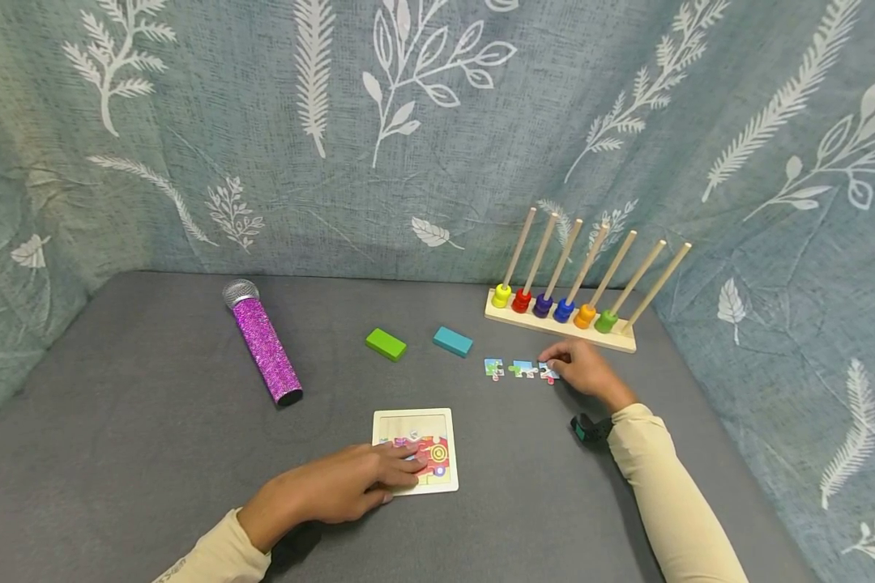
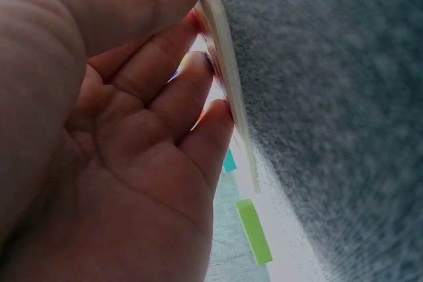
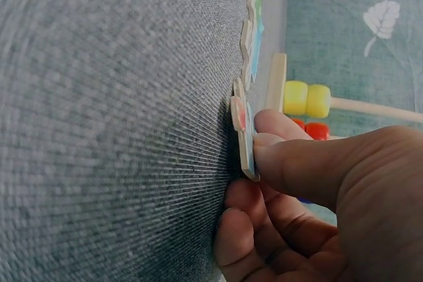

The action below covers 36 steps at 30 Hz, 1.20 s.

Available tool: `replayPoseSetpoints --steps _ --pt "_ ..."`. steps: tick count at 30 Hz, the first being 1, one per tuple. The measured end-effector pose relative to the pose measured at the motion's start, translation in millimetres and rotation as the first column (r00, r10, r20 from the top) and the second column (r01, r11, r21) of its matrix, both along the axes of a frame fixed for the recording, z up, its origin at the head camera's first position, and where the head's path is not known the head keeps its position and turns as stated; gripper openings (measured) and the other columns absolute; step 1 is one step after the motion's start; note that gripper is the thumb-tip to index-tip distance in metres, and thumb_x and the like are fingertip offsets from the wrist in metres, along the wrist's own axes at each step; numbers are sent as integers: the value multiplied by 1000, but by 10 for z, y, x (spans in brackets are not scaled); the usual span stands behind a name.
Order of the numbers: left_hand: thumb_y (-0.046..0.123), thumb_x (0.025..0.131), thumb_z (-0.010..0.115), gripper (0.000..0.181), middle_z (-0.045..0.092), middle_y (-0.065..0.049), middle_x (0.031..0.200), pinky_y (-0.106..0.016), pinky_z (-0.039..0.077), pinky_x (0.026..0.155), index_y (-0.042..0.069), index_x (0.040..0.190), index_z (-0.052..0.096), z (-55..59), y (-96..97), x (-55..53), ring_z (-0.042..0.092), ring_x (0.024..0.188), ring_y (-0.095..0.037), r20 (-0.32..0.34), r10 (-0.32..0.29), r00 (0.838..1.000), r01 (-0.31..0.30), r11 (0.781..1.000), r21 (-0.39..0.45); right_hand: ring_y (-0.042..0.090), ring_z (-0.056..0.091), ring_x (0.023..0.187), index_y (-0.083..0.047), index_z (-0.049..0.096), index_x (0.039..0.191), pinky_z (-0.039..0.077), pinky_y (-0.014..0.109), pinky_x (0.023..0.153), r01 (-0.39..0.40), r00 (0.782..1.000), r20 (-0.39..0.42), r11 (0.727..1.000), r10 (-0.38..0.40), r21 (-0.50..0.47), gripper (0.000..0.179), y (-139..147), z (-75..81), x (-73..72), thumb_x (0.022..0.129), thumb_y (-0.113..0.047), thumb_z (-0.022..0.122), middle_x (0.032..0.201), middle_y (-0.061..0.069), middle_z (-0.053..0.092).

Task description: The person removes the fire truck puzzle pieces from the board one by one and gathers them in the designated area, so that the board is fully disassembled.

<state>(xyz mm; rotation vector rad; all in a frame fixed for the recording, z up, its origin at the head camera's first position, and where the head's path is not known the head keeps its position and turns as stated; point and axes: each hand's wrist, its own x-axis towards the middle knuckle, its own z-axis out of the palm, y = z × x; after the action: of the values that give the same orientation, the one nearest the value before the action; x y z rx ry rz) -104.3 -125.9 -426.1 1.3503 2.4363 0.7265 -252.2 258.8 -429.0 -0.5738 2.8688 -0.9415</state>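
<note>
Leaf-print cloth (image 1: pixel 437 202): hangs beyond the puzzle board (image 1: pixel 412 412), at the back.
Grey table (image 1: pixel 153 453): carries the board and everything listed below.
Peg stacker (image 1: pixel 554 326): beyond and right of the board; the right hand is near it, so a careless lift might bump the pegs.
Glittery microphone (image 1: pixel 268 348): left of the board and farther back, out of the way.
Left hand (image 1: pixel 357 482): fingers laid across the board's left side, not clenched; uneven pressure could shift the fitted pieces, some of which it hides.
Right hand (image 1: pixel 585 368): right of and beyond the board, pinching a piece.
Green block (image 1: pixel 386 344), blue block (image 1: pixel 453 341): beyond the board's left and right sides.
Two loose pieces (image 1: pixel 525 369): in a row beyond the board's right side; a sideways brush could scatter them.
Pinched piece (image 1: pixel 547 372): the row's right end; being thin, it could slip.
</note>
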Motion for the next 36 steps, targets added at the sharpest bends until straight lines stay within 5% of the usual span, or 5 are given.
replayPoseSetpoints --steps 26,36 --pt "-3 91 59 37 57 -1 137 -43 40 105 7 126 66 32 10 -20 46 132 -26 -2 -23 1000 23 1000 1 17 52 70 6 71 95 45 31 60 15 1000 -20 1000 -15 19 12 -40 86 72 86 8 62 80 9 64" --pt "0 90 62 35 60 -2 133 -41 45 100 11 123 69 22 37 35 51 128 -24 -158 -16 987 12 1000 -23 19 56 73 8 70 101 47 32 63 4 998 -60 1000 -5 -14 15 -168 154 117 88 7 62 90 15 67"
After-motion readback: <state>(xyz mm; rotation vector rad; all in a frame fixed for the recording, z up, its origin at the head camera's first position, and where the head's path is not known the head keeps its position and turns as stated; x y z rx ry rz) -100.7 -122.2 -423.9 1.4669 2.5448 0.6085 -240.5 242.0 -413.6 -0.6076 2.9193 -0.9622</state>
